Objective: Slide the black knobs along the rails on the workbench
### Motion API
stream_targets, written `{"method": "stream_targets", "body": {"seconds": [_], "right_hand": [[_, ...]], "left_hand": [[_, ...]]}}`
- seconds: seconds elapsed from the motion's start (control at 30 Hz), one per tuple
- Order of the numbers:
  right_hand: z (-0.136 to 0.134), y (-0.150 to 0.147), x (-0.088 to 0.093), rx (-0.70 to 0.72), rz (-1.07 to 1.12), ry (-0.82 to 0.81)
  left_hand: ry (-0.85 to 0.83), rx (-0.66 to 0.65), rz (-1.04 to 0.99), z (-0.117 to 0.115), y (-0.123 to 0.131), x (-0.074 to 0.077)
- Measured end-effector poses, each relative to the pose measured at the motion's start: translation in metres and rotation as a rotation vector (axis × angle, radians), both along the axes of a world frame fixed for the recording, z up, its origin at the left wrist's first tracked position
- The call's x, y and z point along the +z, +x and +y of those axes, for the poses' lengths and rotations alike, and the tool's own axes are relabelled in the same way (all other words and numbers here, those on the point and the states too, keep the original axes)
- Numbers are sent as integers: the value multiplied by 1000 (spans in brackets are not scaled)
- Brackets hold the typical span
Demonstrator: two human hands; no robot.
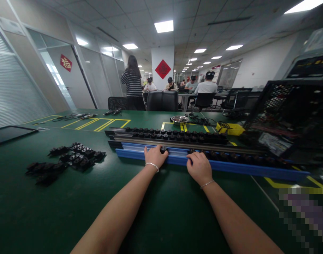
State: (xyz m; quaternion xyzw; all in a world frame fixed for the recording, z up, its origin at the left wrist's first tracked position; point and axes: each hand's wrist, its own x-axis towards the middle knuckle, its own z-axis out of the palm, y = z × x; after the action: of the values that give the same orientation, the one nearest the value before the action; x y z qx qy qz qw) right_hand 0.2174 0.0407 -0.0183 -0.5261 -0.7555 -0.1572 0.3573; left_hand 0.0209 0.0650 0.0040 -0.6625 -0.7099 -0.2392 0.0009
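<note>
Green table point(31, 218), blue rail point(230, 167), dark rails point(177, 139) behind, loose black parts point(71, 158) left, metal bowl point(179, 120) farther back

The left forearm point(119, 211) and the right forearm point(235, 218) are bare, uncovered from the lower edge of the view up to the wrists. Just behind the left grip point(156, 155), at the wrist, lies the left-wrist bracelet point(152, 165). It is a thin, pale, silvery band with a fine beaded or linked look. Just behind the right grip point(199, 167) the right-wrist bracelet point(207, 183) circles the wrist. It is also pale and silvery, a slim chain that looks a little finer and smoother than the other one. The fingers of both grips are bare, and the nails are too small to make out.
</note>
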Motion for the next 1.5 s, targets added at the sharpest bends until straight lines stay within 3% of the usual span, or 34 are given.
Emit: {"method": "stream_targets", "body": {"seconds": [0.93,1.5], "right_hand": [[0,0,0,-10,-4,0],[1,1,-1,2,-2,16]], "left_hand": [[12,37,8,6,-25,-7],[18,57,-2,5,-35,-4]]}}
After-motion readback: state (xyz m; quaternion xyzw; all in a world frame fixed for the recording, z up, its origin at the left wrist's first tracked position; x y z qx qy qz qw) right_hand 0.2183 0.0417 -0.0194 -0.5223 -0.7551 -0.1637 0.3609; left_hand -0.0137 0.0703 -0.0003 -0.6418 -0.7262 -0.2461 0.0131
